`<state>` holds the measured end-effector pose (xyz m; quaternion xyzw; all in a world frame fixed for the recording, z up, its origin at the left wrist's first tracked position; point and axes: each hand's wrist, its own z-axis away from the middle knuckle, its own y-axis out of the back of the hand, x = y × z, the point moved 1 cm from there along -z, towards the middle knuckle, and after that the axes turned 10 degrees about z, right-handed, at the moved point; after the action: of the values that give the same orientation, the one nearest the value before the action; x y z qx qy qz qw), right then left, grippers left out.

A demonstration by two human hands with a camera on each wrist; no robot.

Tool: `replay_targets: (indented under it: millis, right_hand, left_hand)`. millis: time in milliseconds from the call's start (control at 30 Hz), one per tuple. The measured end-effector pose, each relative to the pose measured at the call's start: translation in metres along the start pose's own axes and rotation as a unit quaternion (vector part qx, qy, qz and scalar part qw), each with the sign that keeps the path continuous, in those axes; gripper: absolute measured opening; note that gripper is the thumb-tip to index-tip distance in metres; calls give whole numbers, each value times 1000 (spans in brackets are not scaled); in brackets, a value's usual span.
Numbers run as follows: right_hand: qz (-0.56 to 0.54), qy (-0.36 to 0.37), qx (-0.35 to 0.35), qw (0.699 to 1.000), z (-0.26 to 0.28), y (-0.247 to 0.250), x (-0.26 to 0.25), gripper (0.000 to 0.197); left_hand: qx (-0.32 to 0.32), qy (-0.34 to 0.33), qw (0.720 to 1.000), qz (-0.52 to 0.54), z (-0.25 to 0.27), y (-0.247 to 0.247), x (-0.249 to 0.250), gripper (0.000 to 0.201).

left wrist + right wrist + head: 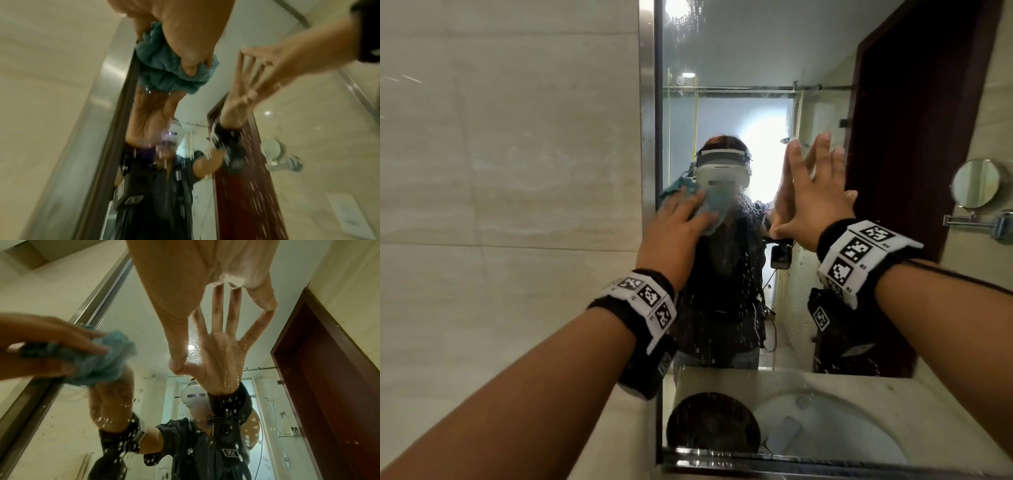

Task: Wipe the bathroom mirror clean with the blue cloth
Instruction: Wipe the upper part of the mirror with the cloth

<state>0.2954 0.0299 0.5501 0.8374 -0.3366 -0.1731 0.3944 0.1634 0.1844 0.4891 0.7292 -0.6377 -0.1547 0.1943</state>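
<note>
The bathroom mirror [739, 68] fills the middle of the head view in a steel frame. My left hand [681, 219] grips the bunched blue cloth [710, 219] and presses it on the glass close to the mirror's left edge. The left wrist view shows the thumb of the left hand [185, 32] dug into the cloth [162, 68]. My right hand [815, 202] is to the right of it, fingers spread and straight, fingertips on the glass. In the right wrist view the right hand [185, 280] meets its own reflection, with the cloth [107, 363] at the left.
Water droplets [750, 274] speckle the lower glass below the cloth. The steel frame [647, 137] borders a tiled wall [500, 171] on the left. A round shaving mirror [977, 183] on a wall arm sticks out at the right. A basin and a dark door show as reflections.
</note>
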Motion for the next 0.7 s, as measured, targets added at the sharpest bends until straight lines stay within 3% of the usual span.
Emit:
replay_targets:
  millis: [167, 233, 300, 400, 467, 600, 700]
  right_hand:
    - [0, 0, 2, 1000, -1, -1, 0, 134]
    - [2, 1, 7, 1000, -2, -2, 1, 134]
    - [7, -1, 10, 1000, -1, -1, 1, 134]
    - [34, 10, 28, 999, 2, 3, 5, 131]
    - [25, 8, 40, 999, 9, 4, 11, 129]
    - [-14, -53, 27, 998, 19, -9, 37, 131]
    - [-34, -54, 17, 998, 19, -17, 48, 133]
  left_hand:
    - [71, 67, 994, 46, -13, -10, 13, 47]
    - [39, 11, 999, 18, 14, -35, 26, 54]
    - [-38, -32, 999, -4, 40, -53, 38, 58]
    - [-86, -60, 994, -26, 34, -52, 36, 54]
    - [-46, -64, 996, -45, 9, -39, 30, 53]
    - [59, 22, 996, 55, -55, -7, 18, 45]
    - [113, 25, 992, 41, -65, -16, 24, 47]
